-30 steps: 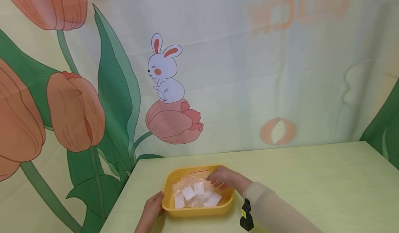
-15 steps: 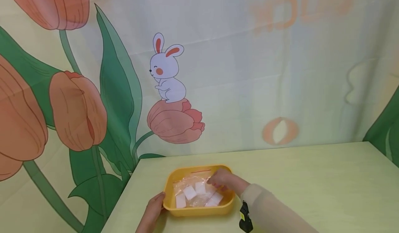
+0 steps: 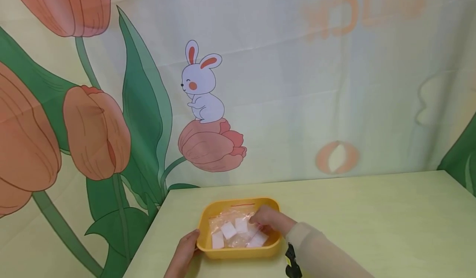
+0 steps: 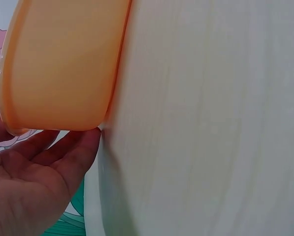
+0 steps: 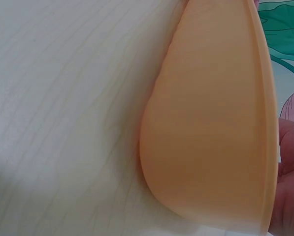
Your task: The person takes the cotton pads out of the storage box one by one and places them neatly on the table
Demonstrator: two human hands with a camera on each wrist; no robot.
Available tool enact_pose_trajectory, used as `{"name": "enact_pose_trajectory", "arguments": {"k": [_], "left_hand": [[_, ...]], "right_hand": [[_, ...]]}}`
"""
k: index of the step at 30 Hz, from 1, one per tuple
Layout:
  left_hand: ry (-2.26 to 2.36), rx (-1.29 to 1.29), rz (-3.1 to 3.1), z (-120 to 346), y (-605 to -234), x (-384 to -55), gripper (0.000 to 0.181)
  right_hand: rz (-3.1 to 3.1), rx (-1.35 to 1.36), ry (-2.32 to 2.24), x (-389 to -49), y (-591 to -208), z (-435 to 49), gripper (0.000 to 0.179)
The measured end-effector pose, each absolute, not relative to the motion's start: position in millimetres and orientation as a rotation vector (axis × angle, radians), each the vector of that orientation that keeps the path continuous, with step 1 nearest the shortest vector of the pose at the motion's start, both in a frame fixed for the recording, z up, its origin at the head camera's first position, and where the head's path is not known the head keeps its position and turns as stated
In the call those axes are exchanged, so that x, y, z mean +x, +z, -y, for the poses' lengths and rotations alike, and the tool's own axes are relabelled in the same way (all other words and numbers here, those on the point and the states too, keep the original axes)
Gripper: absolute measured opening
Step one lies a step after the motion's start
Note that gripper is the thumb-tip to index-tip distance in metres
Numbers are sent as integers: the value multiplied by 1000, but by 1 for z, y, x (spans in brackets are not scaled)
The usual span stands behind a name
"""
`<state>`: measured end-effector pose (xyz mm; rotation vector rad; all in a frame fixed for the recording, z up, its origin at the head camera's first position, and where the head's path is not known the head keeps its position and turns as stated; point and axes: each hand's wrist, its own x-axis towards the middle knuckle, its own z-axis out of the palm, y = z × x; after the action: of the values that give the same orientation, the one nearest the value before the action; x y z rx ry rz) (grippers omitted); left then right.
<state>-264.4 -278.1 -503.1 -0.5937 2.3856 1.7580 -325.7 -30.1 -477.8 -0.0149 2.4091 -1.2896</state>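
Observation:
A yellow plastic tub (image 3: pixel 238 253) with rounded corners stands on the table. In it lie clear zip bags (image 3: pixel 241 238) holding several flat white pieces (image 3: pixel 228 230). My left hand (image 3: pixel 187 245) grips the tub's left end; in the left wrist view the thumb is at the rim and the fingertips (image 4: pixel 90 140) press the outer wall low down. My right hand (image 3: pixel 268 218) reaches over the right side into the tub, its fingers down at the bags. The tub's wall hides most of this hand in the right wrist view, and I cannot tell whether it pinches a bag.
The pale green table (image 3: pixel 357 216) runs out to the right and behind the tub. Behind it hangs a cloth backdrop (image 3: pixel 282 104) printed with tulips and a rabbit. A black strap device (image 3: pixel 293 261) sits at the right sleeve.
My right hand has dipped a little lower into the tub, its fingers drawn closer together. The left hand keeps its hold. The whole head view has shifted slightly.

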Motion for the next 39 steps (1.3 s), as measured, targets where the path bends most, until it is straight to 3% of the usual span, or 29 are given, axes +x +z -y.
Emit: {"name": "enact_pose_trajectory", "arguments": {"k": [10, 30, 39], "left_hand": [[1758, -611, -2358, 278, -502, -264, 55], [1754, -575, -2357, 278, -500, -262, 56], [1787, -553, -2350, 278, -499, -261, 56]], "right_hand": [[-2436, -6, -1308, -324, -487, 33, 14], [-2438, 27, -1463, -323, -485, 36, 27], [-2392, -36, -1559, -318, -476, 37, 14]]}}
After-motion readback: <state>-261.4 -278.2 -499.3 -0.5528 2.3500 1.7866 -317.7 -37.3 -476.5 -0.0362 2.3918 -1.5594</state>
